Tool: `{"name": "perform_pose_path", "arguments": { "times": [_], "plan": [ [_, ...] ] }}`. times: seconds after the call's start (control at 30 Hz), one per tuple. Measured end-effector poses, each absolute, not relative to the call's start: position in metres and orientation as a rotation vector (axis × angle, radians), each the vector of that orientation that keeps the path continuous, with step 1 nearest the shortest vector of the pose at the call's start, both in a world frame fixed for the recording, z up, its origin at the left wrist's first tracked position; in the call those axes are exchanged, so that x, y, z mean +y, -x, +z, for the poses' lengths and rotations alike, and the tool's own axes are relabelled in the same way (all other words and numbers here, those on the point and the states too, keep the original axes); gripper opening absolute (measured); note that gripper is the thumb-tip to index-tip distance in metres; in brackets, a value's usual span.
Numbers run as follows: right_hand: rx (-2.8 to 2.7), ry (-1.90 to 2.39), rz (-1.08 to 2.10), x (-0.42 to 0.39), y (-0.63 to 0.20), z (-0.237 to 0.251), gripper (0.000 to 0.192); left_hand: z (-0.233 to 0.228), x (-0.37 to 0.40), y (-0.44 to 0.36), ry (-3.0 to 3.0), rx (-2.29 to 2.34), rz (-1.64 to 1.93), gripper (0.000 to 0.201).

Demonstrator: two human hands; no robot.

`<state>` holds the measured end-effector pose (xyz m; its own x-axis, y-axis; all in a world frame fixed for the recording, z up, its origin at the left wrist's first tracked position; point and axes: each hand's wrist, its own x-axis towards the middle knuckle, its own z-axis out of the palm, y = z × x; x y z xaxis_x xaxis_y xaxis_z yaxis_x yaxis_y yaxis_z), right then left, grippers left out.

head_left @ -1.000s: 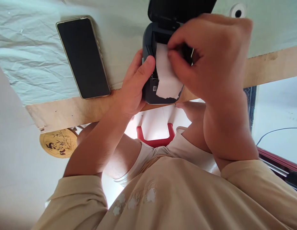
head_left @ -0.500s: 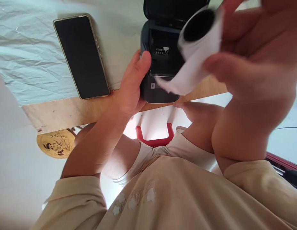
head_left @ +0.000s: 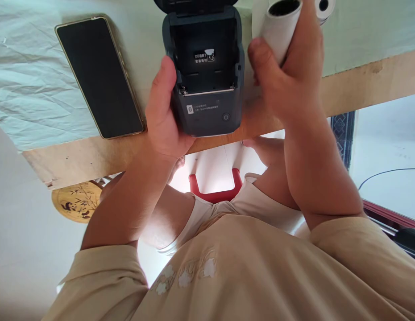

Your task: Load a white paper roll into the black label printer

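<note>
Left hand (head_left: 162, 120) grips open label printer (head_left: 204, 76) | bay empty | right hand (head_left: 284, 84) clasps paper roll (head_left: 277, 24), not yet loaded

Black phone (head_left: 98, 76) lies face up, screen dark, on pale green wrinkled cloth (head_left: 33, 89) covering the table top. Bare wooden table edge (head_left: 361, 84) shows along the near side. Second white roll (head_left: 324, 6) at the top edge on the cloth, partly cut off. Round yellow stool (head_left: 76, 200) with panda print sits under the table. Red chair frame (head_left: 214, 189) below. Black cable (head_left: 388, 176) on the floor. Cream embroidered shirt (head_left: 227, 272) fills the bottom.
</note>
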<state>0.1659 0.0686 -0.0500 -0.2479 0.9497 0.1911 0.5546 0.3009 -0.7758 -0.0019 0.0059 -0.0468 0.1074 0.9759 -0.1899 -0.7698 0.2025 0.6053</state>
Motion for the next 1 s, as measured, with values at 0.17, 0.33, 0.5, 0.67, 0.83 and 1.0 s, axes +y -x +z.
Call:
{"name": "perform_pose_path", "arguments": {
  "times": [0.17, 0.33, 0.5, 0.67, 0.83, 1.0],
  "plan": [
    [-2.076, 1.311, 0.554, 0.071, -0.175, -0.061, 0.037, -0.047, 0.005, 0.003, -0.395, 0.687, 1.350, 0.047],
    [-2.118, 1.351, 0.545, 0.068, -0.173, -0.065, 0.044, -0.048, 0.004, 0.004, -0.380, 0.663, 1.306, 0.047],
    [-2.011, 1.237, 0.405, 0.060, -0.189, -0.039, 0.051, -0.049, 0.004, 0.004, -0.403, 0.681, 1.336, 0.047],
    [-1.924, 1.459, 0.179, 0.091, -0.210, -0.049, 0.059, -0.049, 0.003, 0.005, -0.370, 0.723, 1.325, 0.044],
    [-1.811, 1.646, 0.384, 0.107, -0.207, -0.073, 0.041, -0.048, 0.004, 0.004, -0.377, 0.769, 1.325, 0.040],
    [-1.721, 1.512, 0.420, 0.099, -0.202, -0.069, 0.060, -0.048, 0.004, 0.001, -0.384, 0.759, 1.356, 0.037]
  ]
}}
